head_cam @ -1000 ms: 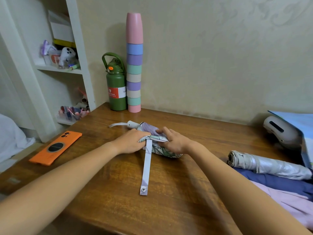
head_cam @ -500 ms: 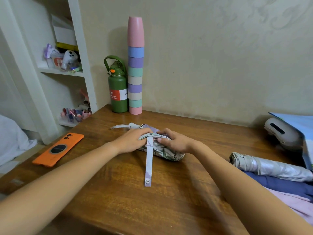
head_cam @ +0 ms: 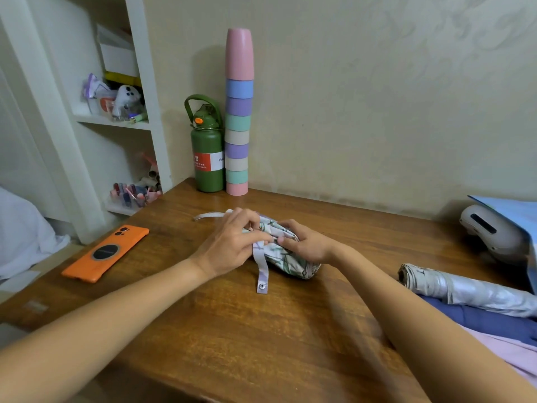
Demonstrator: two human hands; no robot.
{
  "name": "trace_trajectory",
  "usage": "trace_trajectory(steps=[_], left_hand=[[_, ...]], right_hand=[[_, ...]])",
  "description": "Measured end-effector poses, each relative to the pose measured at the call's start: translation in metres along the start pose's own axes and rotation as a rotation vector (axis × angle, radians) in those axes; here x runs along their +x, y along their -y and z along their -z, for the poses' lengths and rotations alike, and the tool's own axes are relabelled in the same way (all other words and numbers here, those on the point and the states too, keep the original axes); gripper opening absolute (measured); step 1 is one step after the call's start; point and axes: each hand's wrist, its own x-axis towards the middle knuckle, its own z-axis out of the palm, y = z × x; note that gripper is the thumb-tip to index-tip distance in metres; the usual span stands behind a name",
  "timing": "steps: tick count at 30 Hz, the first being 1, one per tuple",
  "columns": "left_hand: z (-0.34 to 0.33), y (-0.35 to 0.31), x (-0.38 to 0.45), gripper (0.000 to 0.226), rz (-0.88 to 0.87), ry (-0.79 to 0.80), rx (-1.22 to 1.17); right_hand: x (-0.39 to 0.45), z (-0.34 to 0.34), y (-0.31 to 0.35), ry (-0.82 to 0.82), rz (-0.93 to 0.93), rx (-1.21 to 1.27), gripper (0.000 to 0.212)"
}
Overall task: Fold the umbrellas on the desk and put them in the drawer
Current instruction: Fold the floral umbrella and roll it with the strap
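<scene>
Both hands, left hand (head_cam: 232,245) and right hand (head_cam: 305,245), grip the floral umbrella (head_cam: 286,257) lying far-left to near-right, its strap (head_cam: 261,269) trailing nearward, closer to the left.

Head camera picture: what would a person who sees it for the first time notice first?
First, the two hands in the middle of the wooden desk: the left hand and right hand both grip a small floral folded umbrella, whose snap strap hangs loose toward the viewer. Next, the tall stack of pastel cups stands against the wall beside a green water bottle. An orange phone lies at the left.
</scene>
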Motion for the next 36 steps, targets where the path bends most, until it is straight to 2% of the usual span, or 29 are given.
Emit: trace_trajectory(steps=[3,6,8,9,11,14,17,19,21,23,24,26,28,31,36], left_hand=[[0.010,-0.006,-0.016,0.014,-0.074,0.236,-0.131],[0.019,-0.007,-0.028,0.016,0.034,0.497,-0.204],[0.021,-0.006,-0.033,0.016,0.110,0.579,-0.255],[0.023,-0.006,-0.034,0.015,0.145,0.596,-0.281],[0.027,-0.007,-0.035,0.015,0.210,0.635,-0.327],[0.032,-0.006,-0.032,0.047,0.257,0.728,-0.360],[0.031,0.002,-0.031,0.072,0.311,0.666,-0.367],[0.032,0.005,-0.029,0.064,0.442,0.543,-0.425],[0.033,0.003,-0.025,0.043,0.544,0.465,-0.391],[0.034,-0.003,-0.021,0.030,0.560,0.519,-0.305],[0.033,-0.006,-0.020,0.032,0.524,0.578,-0.219],[0.030,-0.010,-0.020,0.051,0.396,0.677,0.047],[0.027,-0.012,-0.020,0.061,0.324,0.702,0.200],[0.023,-0.014,-0.021,0.059,0.368,0.675,0.166],[0.017,-0.009,-0.026,0.044,0.606,0.610,0.005]], right_hand=[[0.002,-0.003,0.000,-0.017,0.000,-0.059,0.068],[0.001,-0.003,0.006,0.004,-0.043,-0.100,0.093],[0.001,-0.004,0.010,0.015,-0.061,-0.143,0.106],[0.001,-0.004,0.011,0.000,-0.055,-0.163,0.103],[0.001,-0.007,0.011,-0.073,-0.026,-0.189,0.084],[0.002,-0.007,0.011,-0.169,-0.035,-0.206,0.054],[0.003,-0.009,0.012,-0.202,-0.059,-0.270,0.038],[0.003,-0.012,0.014,-0.222,-0.041,-0.339,0.028],[0.001,-0.016,0.016,-0.238,-0.019,-0.385,0.030],[-0.002,-0.019,0.017,-0.213,-0.037,-0.411,0.048],[-0.004,-0.019,0.017,-0.185,-0.055,-0.443,0.063],[-0.006,-0.020,0.018,-0.134,-0.104,-0.519,0.096],[-0.004,-0.019,0.020,-0.142,-0.110,-0.533,0.104],[-0.001,-0.017,0.023,-0.213,-0.070,-0.497,0.081],[-0.002,-0.012,0.014,-0.324,-0.162,-0.287,0.053]])
